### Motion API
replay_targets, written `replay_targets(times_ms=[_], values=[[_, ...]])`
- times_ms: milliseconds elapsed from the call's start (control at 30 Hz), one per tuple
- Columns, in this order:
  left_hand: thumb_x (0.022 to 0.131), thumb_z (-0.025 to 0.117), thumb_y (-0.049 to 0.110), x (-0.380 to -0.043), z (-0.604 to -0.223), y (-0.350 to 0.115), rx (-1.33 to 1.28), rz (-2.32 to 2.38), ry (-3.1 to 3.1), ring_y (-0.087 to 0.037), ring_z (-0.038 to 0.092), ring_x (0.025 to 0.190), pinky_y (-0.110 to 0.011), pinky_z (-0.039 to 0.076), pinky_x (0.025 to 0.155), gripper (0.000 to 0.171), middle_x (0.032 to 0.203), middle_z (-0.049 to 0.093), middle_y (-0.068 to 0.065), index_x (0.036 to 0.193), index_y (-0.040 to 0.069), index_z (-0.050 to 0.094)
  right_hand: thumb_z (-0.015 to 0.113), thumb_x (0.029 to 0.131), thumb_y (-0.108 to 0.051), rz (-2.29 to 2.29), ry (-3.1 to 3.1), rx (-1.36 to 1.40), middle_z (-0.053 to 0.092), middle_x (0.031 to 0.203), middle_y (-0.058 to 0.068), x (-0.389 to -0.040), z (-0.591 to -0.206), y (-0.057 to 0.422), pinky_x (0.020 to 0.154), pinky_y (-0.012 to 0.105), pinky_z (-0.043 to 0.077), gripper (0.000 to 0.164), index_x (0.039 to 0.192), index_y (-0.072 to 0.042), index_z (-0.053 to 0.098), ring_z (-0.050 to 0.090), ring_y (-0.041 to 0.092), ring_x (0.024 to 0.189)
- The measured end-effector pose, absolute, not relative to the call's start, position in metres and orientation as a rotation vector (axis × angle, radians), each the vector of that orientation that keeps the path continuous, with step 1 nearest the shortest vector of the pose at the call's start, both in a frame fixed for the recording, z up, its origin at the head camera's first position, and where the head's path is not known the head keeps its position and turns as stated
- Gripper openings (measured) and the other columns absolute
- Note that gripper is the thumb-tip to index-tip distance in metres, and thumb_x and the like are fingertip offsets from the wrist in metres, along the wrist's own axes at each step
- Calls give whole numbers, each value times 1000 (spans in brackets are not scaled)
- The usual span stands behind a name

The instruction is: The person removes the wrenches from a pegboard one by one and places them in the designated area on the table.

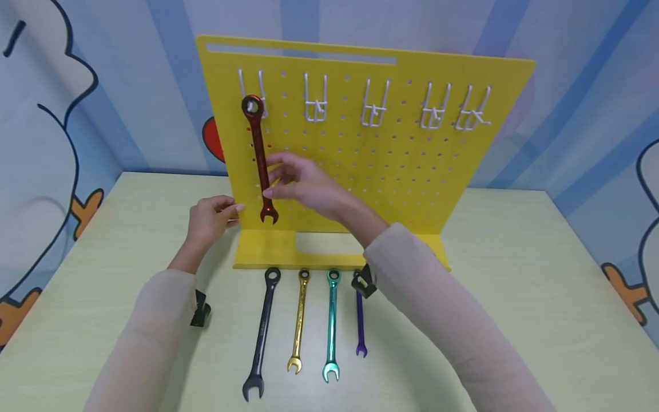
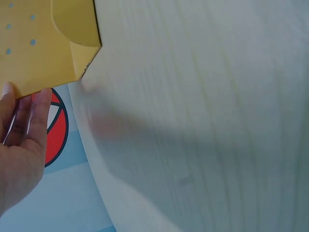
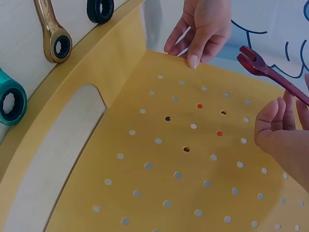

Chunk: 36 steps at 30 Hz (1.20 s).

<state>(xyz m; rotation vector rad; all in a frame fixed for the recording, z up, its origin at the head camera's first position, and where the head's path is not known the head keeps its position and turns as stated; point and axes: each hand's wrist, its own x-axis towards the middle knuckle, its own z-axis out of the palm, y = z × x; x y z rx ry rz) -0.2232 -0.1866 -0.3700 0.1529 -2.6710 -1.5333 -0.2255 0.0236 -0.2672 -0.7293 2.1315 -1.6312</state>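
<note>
A red combination wrench hangs upright before the yellow pegboard, its ring end overlapping the leftmost white hook in the head view. My right hand pinches its shaft low down, thumb in front. Its open jaw end shows in the right wrist view as the dark red fork. At the pegboard's lower left edge, my left hand grips the board, with the thumb on the front face and fingers behind, as the right wrist view shows. Part of the leftmost hook is hidden behind the ring.
Several more white hooks line the board's top. On the table before the base lie a black wrench, a gold wrench, a teal wrench and a purple wrench, partly hidden by the right wrist camera.
</note>
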Motion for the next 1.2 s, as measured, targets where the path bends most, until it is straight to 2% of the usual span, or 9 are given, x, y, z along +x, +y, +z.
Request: replay_targets(times_ms=[167, 233, 333, 567, 833, 1200], values=[[90, 57, 15, -224, -369, -186, 165, -1518, -2676, -30, 61, 89, -29, 54, 73, 27, 98, 61, -24, 103, -9, 60, 59, 87, 1, -1645, 2146, -732, 56, 96, 10, -222, -262, 22, 69, 25, 48, 36, 122, -2, 50, 53, 23, 87], [90, 57, 16, -224, -369, -186, 172, -1509, -2682, -30, 61, 88, -28, 54, 73, 27, 98, 61, -23, 103, -9, 60, 58, 87, 3, -1663, 2140, -733, 55, 94, 10, -221, -261, 21, 67, 23, 48, 33, 119, 1, 51, 52, 25, 85], [91, 56, 17, -224, -369, -185, 188, -1499, -2698, -29, 61, 88, -28, 54, 73, 28, 97, 61, -22, 103, -7, 61, 57, 87, 6, -1681, 2140, -737, 55, 91, 11, -218, -259, 20, 65, 23, 49, 30, 117, 3, 52, 52, 28, 84], [91, 56, 17, -225, -370, -186, 222, -1491, -2721, -29, 61, 90, -30, 54, 76, 27, 98, 60, -21, 104, -6, 60, 58, 85, 8, -1728, 2109, -731, 54, 88, 11, -216, -259, 21, 67, 28, 51, 30, 114, 4, 53, 53, 25, 79], [91, 55, 17, -225, -370, -186, 210, -1499, -2722, -30, 61, 91, -31, 54, 76, 28, 100, 60, -21, 105, -7, 60, 59, 85, 6, -1699, 2128, -758, 55, 88, 11, -212, -257, 24, 63, 24, 49, 30, 114, 3, 54, 53, 23, 75], [91, 56, 17, -225, -370, -186, 195, -1511, -2709, -29, 61, 90, -26, 54, 72, 28, 101, 61, -21, 104, -7, 61, 60, 84, 6, -1664, 2128, -774, 56, 88, 12, -207, -254, 27, 65, 25, 50, 28, 112, 3, 55, 53, 21, 75]])
